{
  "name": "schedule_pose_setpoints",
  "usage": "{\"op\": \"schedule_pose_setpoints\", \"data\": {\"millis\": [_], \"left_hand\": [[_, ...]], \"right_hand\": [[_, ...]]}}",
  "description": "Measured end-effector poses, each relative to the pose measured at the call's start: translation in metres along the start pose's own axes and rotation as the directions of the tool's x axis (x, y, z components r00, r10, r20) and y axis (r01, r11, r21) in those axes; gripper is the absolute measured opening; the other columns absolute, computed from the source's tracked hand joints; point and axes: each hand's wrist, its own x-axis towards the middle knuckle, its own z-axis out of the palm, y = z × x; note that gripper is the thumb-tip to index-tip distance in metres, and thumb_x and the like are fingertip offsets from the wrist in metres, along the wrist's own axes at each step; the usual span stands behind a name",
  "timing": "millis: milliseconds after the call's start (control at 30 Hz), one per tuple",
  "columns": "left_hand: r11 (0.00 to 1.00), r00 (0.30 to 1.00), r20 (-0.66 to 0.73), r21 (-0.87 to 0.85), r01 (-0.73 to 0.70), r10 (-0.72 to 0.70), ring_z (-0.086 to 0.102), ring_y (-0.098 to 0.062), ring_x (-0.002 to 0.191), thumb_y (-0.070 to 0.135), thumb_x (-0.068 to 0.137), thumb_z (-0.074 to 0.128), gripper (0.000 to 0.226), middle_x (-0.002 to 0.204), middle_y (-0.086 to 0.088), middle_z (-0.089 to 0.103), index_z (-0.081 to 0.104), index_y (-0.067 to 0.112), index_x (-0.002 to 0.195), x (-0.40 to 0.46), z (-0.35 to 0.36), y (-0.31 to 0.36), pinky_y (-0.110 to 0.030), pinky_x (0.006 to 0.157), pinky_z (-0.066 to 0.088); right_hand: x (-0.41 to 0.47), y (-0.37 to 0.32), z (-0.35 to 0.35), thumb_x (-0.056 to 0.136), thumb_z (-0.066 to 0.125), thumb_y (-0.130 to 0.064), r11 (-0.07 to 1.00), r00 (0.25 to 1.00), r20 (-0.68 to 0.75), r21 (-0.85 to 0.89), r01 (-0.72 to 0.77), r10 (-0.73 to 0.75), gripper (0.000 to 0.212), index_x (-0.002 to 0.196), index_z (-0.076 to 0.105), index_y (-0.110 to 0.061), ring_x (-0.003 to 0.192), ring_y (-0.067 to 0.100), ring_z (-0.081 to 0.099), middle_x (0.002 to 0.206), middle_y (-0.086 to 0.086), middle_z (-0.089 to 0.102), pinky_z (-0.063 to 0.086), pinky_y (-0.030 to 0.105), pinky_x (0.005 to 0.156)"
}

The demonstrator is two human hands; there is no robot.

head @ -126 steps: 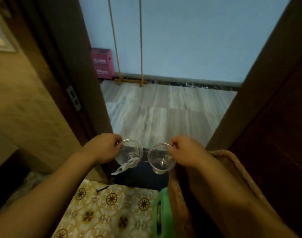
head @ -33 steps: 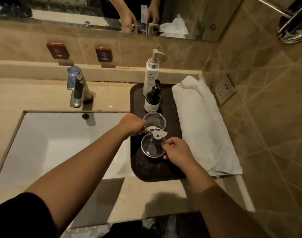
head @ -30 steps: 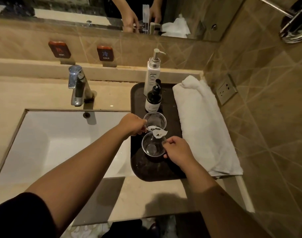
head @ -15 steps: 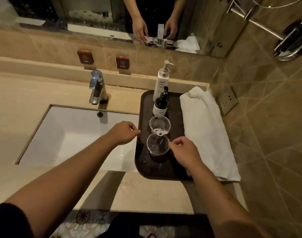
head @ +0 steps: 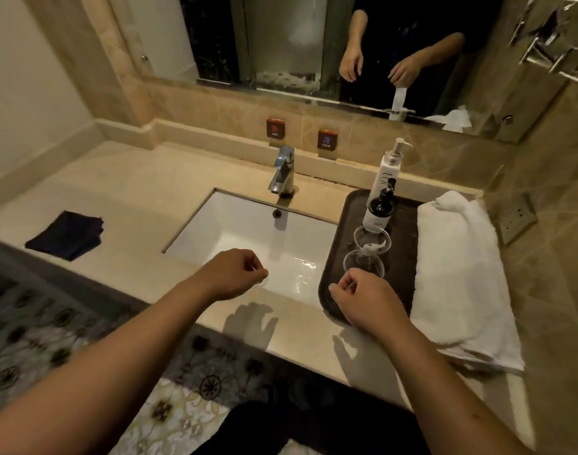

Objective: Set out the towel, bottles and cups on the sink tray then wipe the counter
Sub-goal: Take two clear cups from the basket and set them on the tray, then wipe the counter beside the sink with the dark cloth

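Observation:
A dark tray [head: 406, 257] lies right of the sink. On it stand a tall white pump bottle [head: 387, 172], a small dark bottle [head: 378, 208] and two clear cups [head: 372, 238] [head: 363, 262] in a row, with a white paper scrap between the cups. A folded white towel [head: 458, 277] lies along the tray's right side. My left hand [head: 232, 274] hovers over the sink's front edge, fingers curled, holding nothing. My right hand [head: 366, 300] is loosely curled over the tray's near end, just short of the near cup and apart from it.
A dark folded cloth [head: 66, 234] lies on the counter [head: 126, 205] at the far left. The white basin [head: 248, 238] has a chrome tap [head: 282, 172] behind it. A mirror [head: 281, 37] spans the wall; a socket [head: 517, 220] is on the right wall.
Both hands have let go of the cups and drawn back toward me. The left hand moved left over the sink. The view has pulled back and left, showing the dark cloth.

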Motion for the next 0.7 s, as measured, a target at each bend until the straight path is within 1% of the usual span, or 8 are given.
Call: {"op": "schedule_pose_setpoints", "data": {"millis": [67,167,300,367,433,567,633,700], "left_hand": [[0.998,1.000,-0.014,0.051,0.028,-0.027,0.064,-0.011,0.087,0.047,0.090,0.062,0.027,0.095,0.007,0.070,0.070,0.023,0.099,-0.025,-0.007,-0.019,-0.031,0.079,0.052],[0.993,0.997,-0.027,0.084,0.077,-0.075,0.062,-0.007,0.086,0.046,0.091,0.062,0.025,0.099,0.008,0.070,0.070,0.024,0.101,-0.058,-0.022,-0.053,-0.029,0.079,0.051],[0.984,0.990,-0.047,0.119,0.134,-0.130,0.062,-0.007,0.088,0.045,0.092,0.062,0.024,0.102,0.008,0.068,0.067,0.026,0.106,-0.091,-0.049,-0.103,-0.025,0.076,0.046],[0.980,0.986,-0.073,0.124,0.158,-0.150,0.062,-0.007,0.088,0.045,0.091,0.063,0.022,0.100,0.008,0.069,0.067,0.027,0.103,-0.104,-0.064,-0.130,-0.025,0.074,0.046],[0.976,0.982,-0.099,0.129,0.176,-0.164,0.063,-0.009,0.087,0.046,0.091,0.064,0.021,0.098,0.007,0.070,0.067,0.027,0.099,-0.114,-0.080,-0.159,-0.027,0.073,0.047],[0.975,0.973,-0.132,0.093,0.200,-0.187,0.064,-0.011,0.087,0.045,0.091,0.064,0.019,0.095,0.008,0.069,0.067,0.027,0.096,-0.133,-0.117,-0.229,-0.032,0.079,0.054],[0.977,0.969,-0.154,0.066,0.205,-0.193,0.064,-0.009,0.086,0.046,0.090,0.064,0.018,0.093,0.011,0.068,0.067,0.029,0.095,-0.145,-0.137,-0.270,-0.034,0.080,0.055],[0.975,0.964,-0.175,0.062,0.212,-0.199,0.064,-0.009,0.085,0.047,0.089,0.065,0.019,0.091,0.012,0.068,0.067,0.029,0.094,-0.156,-0.158,-0.314,-0.034,0.079,0.056]], "right_hand": [[-0.005,-0.017,0.016,0.092,0.061,-0.047,0.998,0.997,0.043,-0.023,0.060,-0.059,0.019,0.084,0.060,-0.030,0.071,0.012,0.062,0.078,-0.008,0.066,0.056,0.034,0.067],[-0.011,-0.048,0.043,0.091,0.058,-0.050,0.982,0.981,0.108,-0.087,0.168,-0.158,0.020,0.093,0.061,-0.030,0.079,0.011,0.061,0.089,-0.010,0.065,0.057,0.035,0.075],[-0.017,-0.100,0.082,0.091,0.055,-0.047,0.944,0.943,0.193,-0.134,0.300,-0.272,0.018,0.093,0.058,-0.029,0.077,0.010,0.059,0.091,-0.007,0.064,0.051,0.028,0.068],[-0.019,-0.128,0.103,0.089,0.055,-0.047,0.929,0.930,0.215,-0.158,0.334,-0.298,0.020,0.092,0.059,-0.028,0.078,0.012,0.060,0.093,-0.005,0.063,0.053,0.031,0.072],[-0.020,-0.157,0.126,0.088,0.055,-0.048,0.917,0.921,0.236,-0.184,0.354,-0.309,0.019,0.091,0.059,-0.030,0.080,0.014,0.060,0.092,-0.006,0.062,0.051,0.031,0.072],[-0.022,-0.223,0.177,0.090,0.057,-0.047,0.893,0.904,0.280,-0.226,0.389,-0.323,0.024,0.100,0.064,-0.026,0.087,0.016,0.062,0.096,-0.003,0.066,0.055,0.035,0.080],[-0.025,-0.262,0.207,0.091,0.057,-0.048,0.876,0.895,0.303,-0.257,0.407,-0.327,0.025,0.101,0.064,-0.026,0.090,0.017,0.062,0.099,-0.002,0.068,0.053,0.034,0.078],[-0.028,-0.302,0.240,0.093,0.057,-0.047,0.860,0.884,0.326,-0.278,0.428,-0.335,0.023,0.099,0.063,-0.026,0.089,0.018,0.060,0.098,-0.001,0.066,0.048,0.032,0.072]]}}
